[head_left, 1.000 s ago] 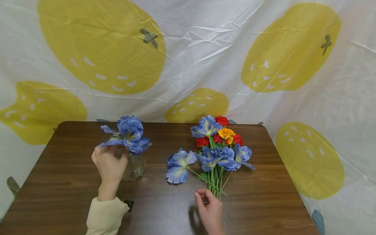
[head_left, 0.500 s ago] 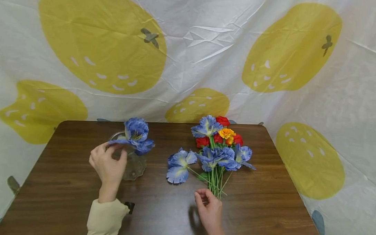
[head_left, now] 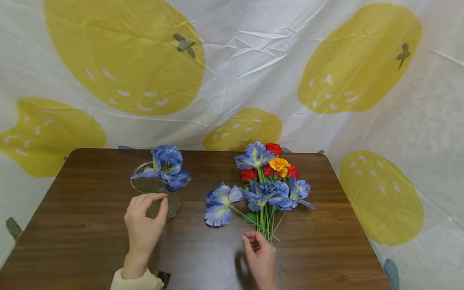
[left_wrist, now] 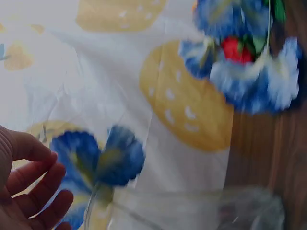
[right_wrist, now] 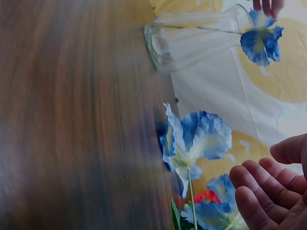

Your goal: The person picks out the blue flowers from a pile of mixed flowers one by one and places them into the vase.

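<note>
A clear glass vase (head_left: pixel 153 187) stands on the left of the brown table (head_left: pixel 71 229) with one blue flower (head_left: pixel 166 165) leaning in it. My left hand (head_left: pixel 154 200) hovers just in front of the vase, fingers loosely curved and holding nothing. The left wrist view shows those fingers (left_wrist: pixel 33 187) apart from the flower (left_wrist: pixel 103 160) and the vase (left_wrist: pixel 201 211). My right hand (head_left: pixel 256 243) lies at the stem ends of a flower bunch (head_left: pixel 270 184), empty with fingers relaxed. In the right wrist view its fingers (right_wrist: pixel 261 191) are beside a loose blue flower (right_wrist: pixel 194 139).
The bunch holds blue, red and orange flowers, with green stems (head_left: pixel 266 223) pointing toward me. A single blue flower (head_left: pixel 219 205) lies left of it. A white sheet with yellow shapes (head_left: pixel 238 68) hangs behind the table. A small dark object (head_left: pixel 163 278) sits by my left sleeve.
My left hand has let go at the vase's rim and drawn back toward me. The blue flower now rests in the vase. The right hand has barely moved.
</note>
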Tool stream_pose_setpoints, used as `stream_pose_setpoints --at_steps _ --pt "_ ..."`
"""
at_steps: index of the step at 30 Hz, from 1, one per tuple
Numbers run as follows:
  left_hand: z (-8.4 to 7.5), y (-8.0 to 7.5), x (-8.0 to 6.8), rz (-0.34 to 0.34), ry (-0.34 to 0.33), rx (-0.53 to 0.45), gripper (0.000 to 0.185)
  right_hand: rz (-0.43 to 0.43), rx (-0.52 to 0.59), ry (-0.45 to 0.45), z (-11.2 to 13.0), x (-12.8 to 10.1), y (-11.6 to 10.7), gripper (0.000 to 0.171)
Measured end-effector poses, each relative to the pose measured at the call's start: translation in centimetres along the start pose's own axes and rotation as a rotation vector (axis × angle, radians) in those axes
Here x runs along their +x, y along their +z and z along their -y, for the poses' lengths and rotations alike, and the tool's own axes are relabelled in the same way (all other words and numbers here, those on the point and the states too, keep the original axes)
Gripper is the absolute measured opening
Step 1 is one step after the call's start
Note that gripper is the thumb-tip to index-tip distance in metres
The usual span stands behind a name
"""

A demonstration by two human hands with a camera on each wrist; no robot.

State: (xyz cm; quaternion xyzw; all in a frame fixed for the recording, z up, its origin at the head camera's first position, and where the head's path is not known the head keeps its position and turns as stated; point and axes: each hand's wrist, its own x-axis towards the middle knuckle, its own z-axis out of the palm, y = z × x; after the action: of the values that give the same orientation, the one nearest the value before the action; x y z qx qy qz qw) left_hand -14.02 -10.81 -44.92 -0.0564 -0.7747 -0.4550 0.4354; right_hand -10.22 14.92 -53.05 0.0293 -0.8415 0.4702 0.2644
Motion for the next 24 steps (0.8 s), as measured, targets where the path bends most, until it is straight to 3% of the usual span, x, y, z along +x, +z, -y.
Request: stream_pose_setpoints --at_steps 8,14,20,24 --pt "-0.9 1.6 -3.8 0.066 -0.001 -0.085 0.019 -0.084 -0.147 -0.107 -1.5 2.1 -1.0 0.01" --pt "-0.7 2.2 -5.3 0.074 -0.043 -0.107 0.02 0.006 -0.309 -0.2 -2.3 4.4 0.0 0.009" --pt "-0.9 2.5 -5.8 0.086 -0.051 -0.121 0.019 0.092 -0.492 -0.29 -2.9 5.8 2.2 0.013" --pt "-0.9 2.7 -6.1 0.081 -0.051 -0.129 0.02 0.141 -0.611 -0.304 -3.3 6.3 3.6 0.014"
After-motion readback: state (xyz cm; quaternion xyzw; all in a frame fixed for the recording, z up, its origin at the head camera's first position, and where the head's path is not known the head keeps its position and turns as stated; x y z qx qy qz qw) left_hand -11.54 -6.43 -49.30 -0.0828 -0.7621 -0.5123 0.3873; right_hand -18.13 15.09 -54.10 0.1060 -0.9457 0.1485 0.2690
